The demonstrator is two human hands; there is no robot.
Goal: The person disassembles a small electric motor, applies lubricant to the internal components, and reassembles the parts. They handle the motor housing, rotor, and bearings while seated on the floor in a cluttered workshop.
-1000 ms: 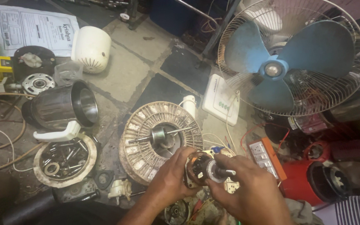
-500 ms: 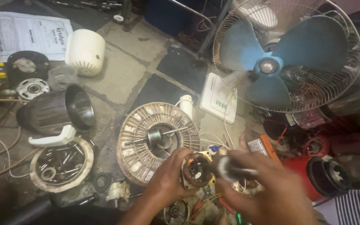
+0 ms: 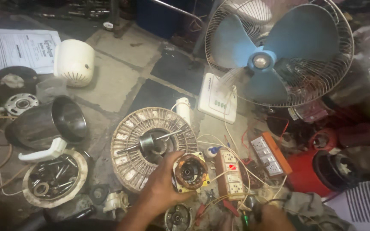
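My left hand [image 3: 159,188] grips a small motor stator [image 3: 190,172] with copper windings and a yellowish frame, held just above the floor. Behind it lies a large round ribbed fan housing [image 3: 129,141] with a metal shaft [image 3: 148,143] across its middle. My right hand [image 3: 270,216] is low at the bottom edge, closed around a thin tool with a green handle [image 3: 244,219]. Thin white wires run between the stator and a switch board [image 3: 232,173].
A table fan with blue blades [image 3: 279,51] stands at the upper right. A metal jar [image 3: 50,124], a dish of small parts [image 3: 54,177], a white cap [image 3: 74,62], a paper sheet [image 3: 16,49], an orange socket strip [image 3: 270,155] and red parts [image 3: 317,162] crowd the floor.
My right hand has left the stator and dropped to the bottom edge, where it holds a tool. The left hand now holds the stator alone. The camera has shifted slightly.
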